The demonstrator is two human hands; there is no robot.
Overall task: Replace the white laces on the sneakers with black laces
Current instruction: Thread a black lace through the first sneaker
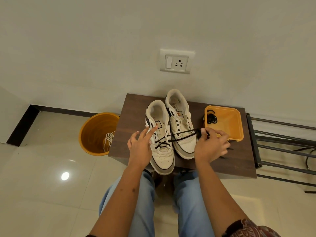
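Half-laced white sneakers point(171, 130), black lace point(179, 136)

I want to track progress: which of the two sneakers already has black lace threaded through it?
The left sneaker, nearer the person: black lace crisscrosses its lower eyelets and runs to the right hand. The right sneaker shows only bare eyelets.

My table point(136, 106) looks like dark matt wood with visible grain. The sneakers point(161, 151) seem smooth white leather (a little scuffed). The yellow container point(237, 127) and bucket point(89, 134) are plastic, and the floor tiles point(42, 194) are glossy.
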